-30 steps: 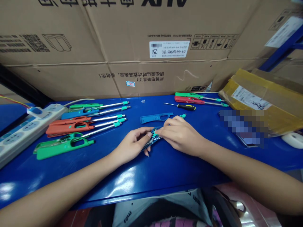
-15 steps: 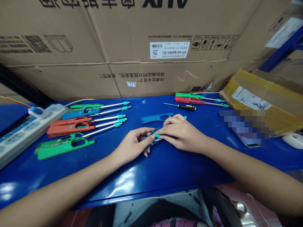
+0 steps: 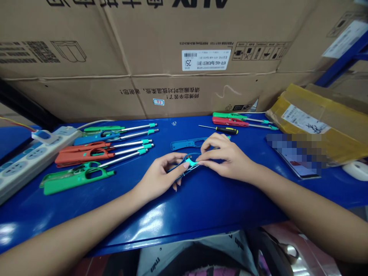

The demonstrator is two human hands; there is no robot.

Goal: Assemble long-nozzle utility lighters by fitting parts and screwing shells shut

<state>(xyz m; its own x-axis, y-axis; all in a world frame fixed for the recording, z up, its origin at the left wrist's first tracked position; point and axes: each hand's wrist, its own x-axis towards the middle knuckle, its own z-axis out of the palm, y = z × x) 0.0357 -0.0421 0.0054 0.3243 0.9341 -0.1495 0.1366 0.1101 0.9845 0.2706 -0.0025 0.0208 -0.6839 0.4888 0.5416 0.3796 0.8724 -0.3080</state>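
Hands at table centre: left hand pinches blue lighter shell, which rests on the table; right hand grips its teal trigger piece. Spare shell half at twelve o'clock. Likely risk: the small piece slips from so thin a pinch.

Box lbl: "25", "KFR-46G"; sticker "37".

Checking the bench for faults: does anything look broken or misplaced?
A blue shell half lies apart, just beyond the left hand and right hand, which hold the open blue lighter body. Nothing else stands out.
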